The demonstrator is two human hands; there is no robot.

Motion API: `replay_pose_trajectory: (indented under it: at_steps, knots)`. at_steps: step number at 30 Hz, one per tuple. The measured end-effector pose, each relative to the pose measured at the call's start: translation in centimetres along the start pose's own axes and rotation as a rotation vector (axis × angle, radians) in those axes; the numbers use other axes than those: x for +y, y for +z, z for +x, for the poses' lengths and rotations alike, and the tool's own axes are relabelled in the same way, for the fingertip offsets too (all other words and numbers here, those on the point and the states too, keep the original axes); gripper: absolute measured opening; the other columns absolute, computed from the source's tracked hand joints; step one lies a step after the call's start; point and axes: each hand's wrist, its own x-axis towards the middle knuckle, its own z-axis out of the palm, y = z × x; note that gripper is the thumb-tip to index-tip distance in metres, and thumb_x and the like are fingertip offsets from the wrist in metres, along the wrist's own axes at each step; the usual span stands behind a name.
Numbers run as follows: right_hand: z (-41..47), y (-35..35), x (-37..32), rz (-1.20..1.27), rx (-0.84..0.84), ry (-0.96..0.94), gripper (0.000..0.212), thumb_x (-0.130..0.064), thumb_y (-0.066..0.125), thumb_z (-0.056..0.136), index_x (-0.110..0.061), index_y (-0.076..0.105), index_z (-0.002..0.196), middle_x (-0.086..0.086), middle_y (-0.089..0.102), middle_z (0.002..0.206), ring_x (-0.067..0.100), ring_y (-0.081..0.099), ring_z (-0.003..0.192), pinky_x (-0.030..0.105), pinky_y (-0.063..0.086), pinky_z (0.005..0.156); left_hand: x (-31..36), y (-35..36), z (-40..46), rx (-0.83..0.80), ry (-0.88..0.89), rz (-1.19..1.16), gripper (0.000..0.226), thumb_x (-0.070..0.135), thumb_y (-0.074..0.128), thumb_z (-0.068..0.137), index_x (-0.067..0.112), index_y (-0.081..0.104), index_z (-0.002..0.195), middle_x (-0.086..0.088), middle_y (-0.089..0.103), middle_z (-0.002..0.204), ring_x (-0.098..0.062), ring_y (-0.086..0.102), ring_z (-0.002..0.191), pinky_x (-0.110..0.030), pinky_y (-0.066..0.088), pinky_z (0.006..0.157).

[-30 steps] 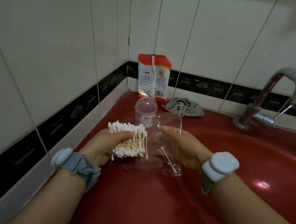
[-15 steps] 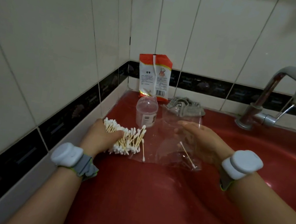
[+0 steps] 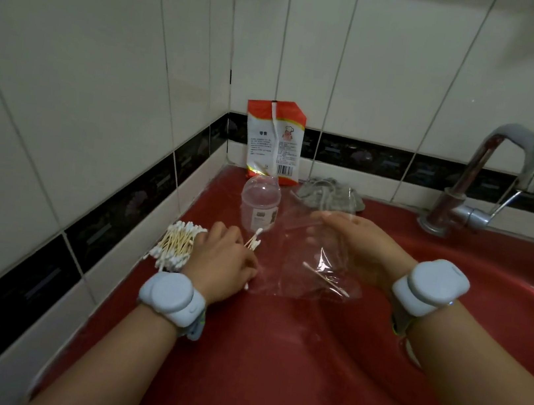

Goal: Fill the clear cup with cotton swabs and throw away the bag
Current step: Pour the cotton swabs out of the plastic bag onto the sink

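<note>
Head view: your left hand (image 3: 220,259) rests palm-down on the red bench (image 3: 270,359), fingers curled around a few cotton swabs (image 3: 252,242), with the main swab pile (image 3: 176,246) just beside it against the wall. Your right hand (image 3: 361,247) is loosely open, fingers holding the clear bag (image 3: 311,264), which lies crumpled on the bench with one swab (image 3: 325,278) inside. The clear cup (image 3: 259,203) stands upright behind the hands, before an orange packet (image 3: 273,139).
</note>
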Motion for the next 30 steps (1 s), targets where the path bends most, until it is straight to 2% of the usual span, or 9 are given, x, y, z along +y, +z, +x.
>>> replay_pose_trajectory:
  at_steps: [5, 9, 13, 16, 20, 23, 26, 28, 30]
  knots:
    - [0.0, -1.4, -0.9, -0.001, 0.035, -0.013, 0.012, -0.019, 0.056, 0.093, -0.012, 0.065, 0.092, 0.005, 0.072, 0.075, 0.017, 0.07, 0.071, 0.025, 0.053, 0.057, -0.9, 0.2, -0.3, 0.114, -0.038, 0.016, 0.023, 0.037, 0.052, 0.09, 0.031, 0.068, 0.104, 0.002, 0.049, 0.11, -0.025, 0.037, 0.111, -0.037, 0.031, 0.091]
    - [-0.3, -1.0, -1.8, -0.009, 0.021, -0.032, 0.015, -0.02, 0.053, 0.094, -0.011, 0.064, 0.098, 0.005, 0.072, 0.079, 0.016, 0.069, 0.075, 0.024, 0.05, 0.062, -0.3, -0.7, 0.1, 0.318, -0.113, -0.469, 0.018, 0.014, 0.055, 0.088, 0.017, 0.072, 0.093, -0.004, 0.065, 0.091, -0.02, 0.056, 0.089, -0.027, 0.041, 0.078]
    - [-0.5, 0.0, -2.0, 0.02, -0.024, -0.055, 0.021, -0.024, 0.05, 0.096, -0.011, 0.064, 0.105, 0.007, 0.069, 0.091, 0.014, 0.068, 0.079, 0.025, 0.047, 0.067, 1.4, -2.1, 0.6, 0.14, -0.17, -0.973, 0.025, -0.002, 0.046, 0.09, 0.011, 0.068, 0.091, -0.005, 0.069, 0.082, -0.005, 0.066, 0.065, -0.02, 0.051, 0.064]
    - [-0.5, 0.8, -1.5, 0.05, -0.039, -0.07, 0.02, -0.026, 0.048, 0.097, -0.015, 0.064, 0.1, 0.007, 0.068, 0.092, 0.011, 0.069, 0.076, 0.025, 0.047, 0.062, 2.1, -2.6, 0.5, -0.06, -0.222, -1.294, 0.021, -0.011, 0.044, 0.089, -0.001, 0.061, 0.095, -0.016, 0.066, 0.083, -0.008, 0.066, 0.056, -0.017, 0.051, 0.053]
    - [-0.3, 1.5, -0.3, 0.068, -0.018, -0.08, 0.025, -0.026, 0.048, 0.097, -0.008, 0.064, 0.105, 0.008, 0.067, 0.09, 0.012, 0.067, 0.072, 0.026, 0.048, 0.056, 2.1, -2.6, 0.2, -0.203, -0.201, -1.336, 0.012, -0.008, 0.056, 0.084, -0.001, 0.063, 0.091, -0.013, 0.066, 0.072, -0.008, 0.062, 0.048, -0.014, 0.041, 0.041]
    - [-0.6, 2.0, 0.2, 0.057, -0.017, -0.07, 0.025, -0.027, 0.05, 0.097, -0.009, 0.062, 0.109, 0.007, 0.066, 0.087, 0.013, 0.064, 0.072, 0.029, 0.049, 0.059, 2.0, -2.6, 0.1, -0.287, -0.195, -1.3, 0.003, 0.007, 0.065, 0.084, 0.007, 0.068, 0.085, -0.007, 0.066, 0.062, -0.006, 0.05, 0.041, -0.016, 0.03, 0.041]
    - [-0.7, 2.4, 0.4, 0.08, -0.006, -0.076, 0.022, -0.022, 0.051, 0.097, -0.007, 0.062, 0.108, 0.007, 0.063, 0.079, 0.01, 0.06, 0.058, 0.019, 0.047, 0.046, 1.8, -2.6, -0.1, -0.367, -0.158, -1.24, 0.016, 0.021, 0.07, 0.081, 0.006, 0.072, 0.086, -0.004, 0.064, 0.061, -0.006, 0.042, 0.042, -0.016, 0.027, 0.042]
    - [-0.8, 2.6, 0.6, -0.016, 0.019, -0.115, 0.021, -0.022, 0.052, 0.096, -0.008, 0.065, 0.106, 0.006, 0.062, 0.079, 0.014, 0.057, 0.066, 0.019, 0.046, 0.052, 1.8, -2.5, -0.1, -0.387, -0.141, -1.244, 0.016, 0.019, 0.072, 0.08, 0.004, 0.072, 0.087, -0.007, 0.066, 0.068, -0.011, 0.053, 0.054, -0.018, 0.04, 0.051]
    - [-0.6, 2.9, 0.8, -0.105, 0.056, -0.178, 0.02, -0.021, 0.054, 0.094, -0.01, 0.068, 0.102, 0.008, 0.064, 0.081, 0.021, 0.056, 0.073, 0.028, 0.046, 0.063, 1.9, -2.5, -0.2, -0.405, -0.1, -1.24, 0.013, 0.013, 0.073, 0.078, 0.003, 0.072, 0.086, -0.014, 0.067, 0.08, -0.022, 0.058, 0.074, -0.027, 0.049, 0.071]
